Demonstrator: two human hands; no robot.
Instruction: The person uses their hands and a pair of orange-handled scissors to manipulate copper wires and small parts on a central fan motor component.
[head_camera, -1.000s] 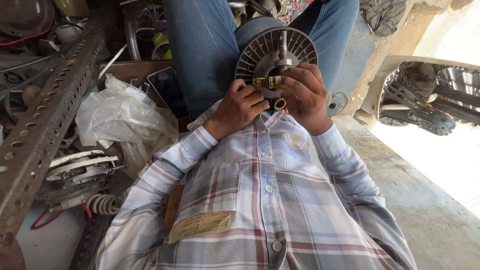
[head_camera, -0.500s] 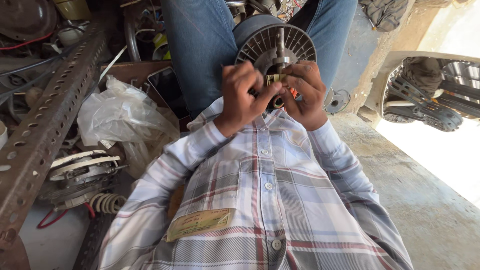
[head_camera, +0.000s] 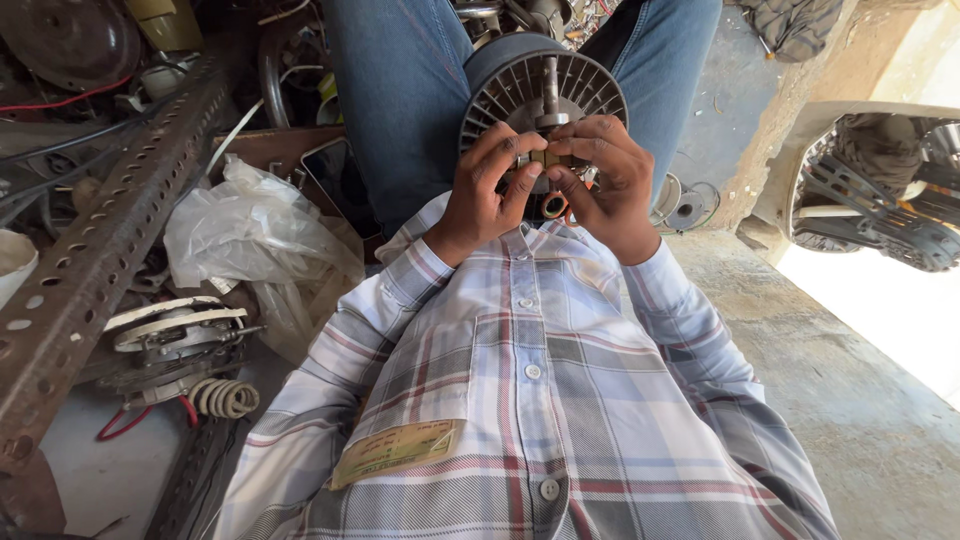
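Observation:
A round grey finned motor housing (head_camera: 520, 85) with a steel shaft (head_camera: 549, 85) rests between my knees in blue jeans. In front of it, both hands pinch a small brass-coloured part (head_camera: 549, 159). My left hand (head_camera: 485, 195) grips it from the left with thumb and fingertips. From the right, my right hand (head_camera: 610, 190) closes on the same part. A small copper-coloured ring with a red wire (head_camera: 556, 206) hangs just under the fingers. Most of the part is hidden by my fingers.
A rusty perforated metal angle bar (head_camera: 90, 270) runs along the left. Beside it lie a crumpled clear plastic bag (head_camera: 250, 230), a motor part with a coiled wire (head_camera: 180, 340) and other scrap. A concrete ledge (head_camera: 860, 370) is on the right, with a dark fan assembly (head_camera: 890, 210) beyond.
Both hands have drawn closer together over the brass part and risen a little toward the housing's shaft. The fingers now cover more of the part.

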